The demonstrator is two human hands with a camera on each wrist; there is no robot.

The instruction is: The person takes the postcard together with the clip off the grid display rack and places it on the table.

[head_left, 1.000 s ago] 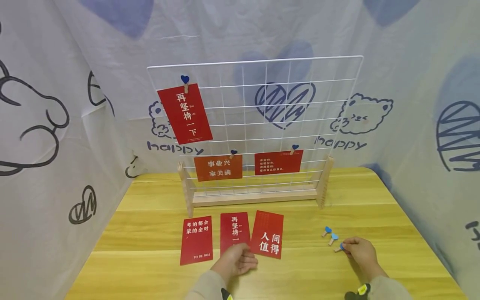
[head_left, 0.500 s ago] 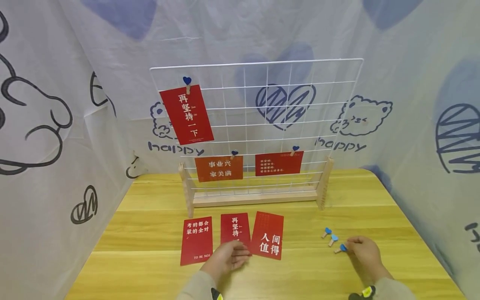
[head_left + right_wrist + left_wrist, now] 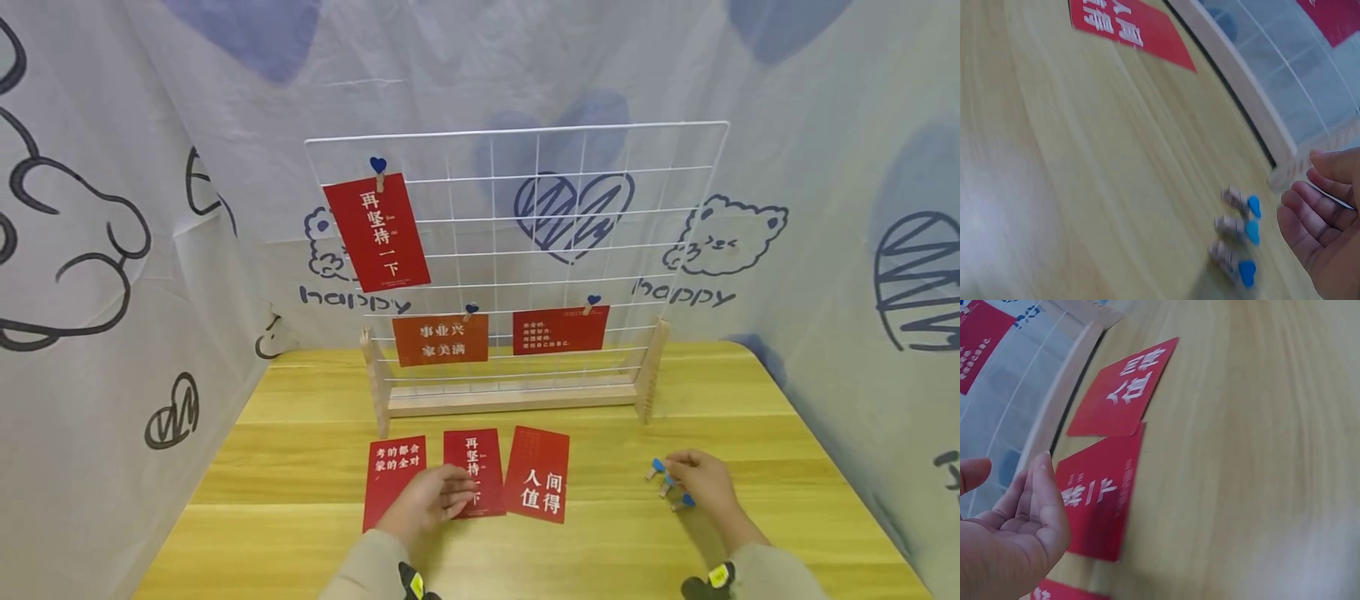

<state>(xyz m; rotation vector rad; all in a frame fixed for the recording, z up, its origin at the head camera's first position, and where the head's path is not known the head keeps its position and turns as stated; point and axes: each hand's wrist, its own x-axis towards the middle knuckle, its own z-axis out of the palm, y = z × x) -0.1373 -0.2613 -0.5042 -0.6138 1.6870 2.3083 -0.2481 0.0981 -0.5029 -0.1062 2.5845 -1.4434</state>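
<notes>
My left hand (image 3: 431,498) hovers between the left red card (image 3: 386,479) and the middle red card (image 3: 483,467), partly covering both in the head view. Its fingers (image 3: 1044,506) are loosely bent with nothing between them. The right red card (image 3: 537,473), printed with white characters, lies beside the middle one. At the right, my right hand (image 3: 703,482) is over three small wooden clothespins with blue hearts. In the right wrist view the far clothespin (image 3: 1235,197), middle clothespin (image 3: 1232,226) and near clothespin (image 3: 1225,259) lie apart from its relaxed fingers (image 3: 1300,231), which hold nothing.
Behind the cards stands a white wire grid (image 3: 570,200) on a wooden base (image 3: 517,402). Clothespins hold a tilted red card (image 3: 377,233), an orange-red card (image 3: 441,340) and another red card (image 3: 561,331) on it. A printed cloth (image 3: 480,83) surrounds the wooden table (image 3: 585,558).
My left hand has moved left, uncovering more of the middle card. My right hand has shifted from the near clothespin toward the farther ones. The cards and clothespins stay where they were.
</notes>
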